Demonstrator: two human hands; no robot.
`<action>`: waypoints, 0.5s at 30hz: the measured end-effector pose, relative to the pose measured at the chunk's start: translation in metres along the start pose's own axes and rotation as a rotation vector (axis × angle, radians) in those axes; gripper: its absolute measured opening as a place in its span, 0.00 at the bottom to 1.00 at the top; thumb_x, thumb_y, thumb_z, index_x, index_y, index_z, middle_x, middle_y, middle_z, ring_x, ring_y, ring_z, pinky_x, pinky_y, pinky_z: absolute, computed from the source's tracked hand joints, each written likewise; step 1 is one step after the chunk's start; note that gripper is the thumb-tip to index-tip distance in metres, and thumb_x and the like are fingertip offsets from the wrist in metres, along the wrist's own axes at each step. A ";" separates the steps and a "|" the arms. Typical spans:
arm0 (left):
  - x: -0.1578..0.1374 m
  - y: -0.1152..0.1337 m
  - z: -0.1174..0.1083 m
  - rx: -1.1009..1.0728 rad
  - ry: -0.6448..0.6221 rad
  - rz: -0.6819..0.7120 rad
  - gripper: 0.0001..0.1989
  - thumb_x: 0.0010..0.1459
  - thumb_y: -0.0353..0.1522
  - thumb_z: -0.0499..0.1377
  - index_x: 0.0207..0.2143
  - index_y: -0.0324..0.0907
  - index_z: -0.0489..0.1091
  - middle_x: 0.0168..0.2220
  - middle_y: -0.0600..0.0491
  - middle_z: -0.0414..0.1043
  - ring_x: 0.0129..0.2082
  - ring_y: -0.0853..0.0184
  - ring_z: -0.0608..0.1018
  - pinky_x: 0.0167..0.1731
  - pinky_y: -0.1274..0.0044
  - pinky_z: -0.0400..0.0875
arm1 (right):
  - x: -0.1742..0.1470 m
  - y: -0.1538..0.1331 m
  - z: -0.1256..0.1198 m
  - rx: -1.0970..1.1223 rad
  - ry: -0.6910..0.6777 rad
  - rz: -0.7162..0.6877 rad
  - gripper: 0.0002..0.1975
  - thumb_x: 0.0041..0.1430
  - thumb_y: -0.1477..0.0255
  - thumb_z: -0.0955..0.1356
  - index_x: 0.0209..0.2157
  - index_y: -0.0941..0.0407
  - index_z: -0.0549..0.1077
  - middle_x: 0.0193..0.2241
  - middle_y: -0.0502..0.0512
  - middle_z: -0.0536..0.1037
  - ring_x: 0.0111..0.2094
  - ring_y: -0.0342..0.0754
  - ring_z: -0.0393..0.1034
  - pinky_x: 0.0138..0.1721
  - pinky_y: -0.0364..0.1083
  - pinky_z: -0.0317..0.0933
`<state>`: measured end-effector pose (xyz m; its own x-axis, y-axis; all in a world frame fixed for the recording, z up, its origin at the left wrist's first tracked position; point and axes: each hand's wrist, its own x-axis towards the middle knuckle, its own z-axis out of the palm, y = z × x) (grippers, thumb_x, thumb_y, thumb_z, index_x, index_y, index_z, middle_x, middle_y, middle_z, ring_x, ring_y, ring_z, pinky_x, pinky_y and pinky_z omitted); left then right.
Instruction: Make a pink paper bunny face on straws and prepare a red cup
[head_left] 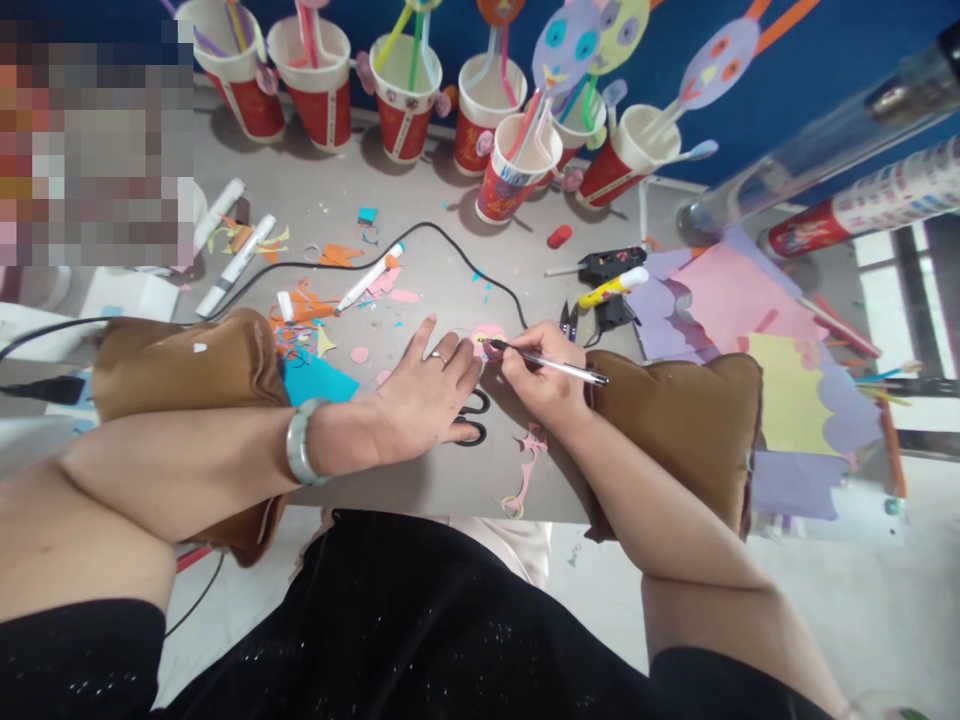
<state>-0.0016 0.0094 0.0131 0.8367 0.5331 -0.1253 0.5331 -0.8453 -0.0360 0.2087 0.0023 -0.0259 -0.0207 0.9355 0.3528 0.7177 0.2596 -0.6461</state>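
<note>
Between thumb and fingers, my right hand [546,372] grips a pen [551,362] with a clear barrel and black tip. The tip meets a small pink paper piece [489,332] with a yellow spot on it. My left hand [420,395] lies with fingers spread on the table, its fingertips at the edge of that paper. Partly under the left hand are black-handled scissors [472,418], their blades hidden. A pink paper offcut [530,460] lies nearer the table's front edge.
Red paper cups [510,190] with straws and paper faces line the back. Brown cushions [675,425] flank my arms. A black cable [450,232] crosses the table. A hot glue gun [611,265], marker [371,278], orange scraps [307,300] and coloured paper sheets [739,290] lie around.
</note>
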 end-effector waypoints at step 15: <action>-0.001 0.001 0.002 -0.008 0.022 -0.008 0.41 0.68 0.52 0.55 0.69 0.28 0.61 0.66 0.32 0.66 0.67 0.46 0.66 0.71 0.50 0.50 | 0.000 0.000 0.000 -0.020 -0.001 0.009 0.05 0.58 0.69 0.68 0.30 0.51 0.68 0.23 0.47 0.76 0.22 0.44 0.69 0.26 0.44 0.65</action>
<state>-0.0025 0.0082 0.0111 0.8352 0.5402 -0.1030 0.5403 -0.8409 -0.0290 0.2086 0.0024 -0.0252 -0.0146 0.9379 0.3467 0.7315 0.2464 -0.6357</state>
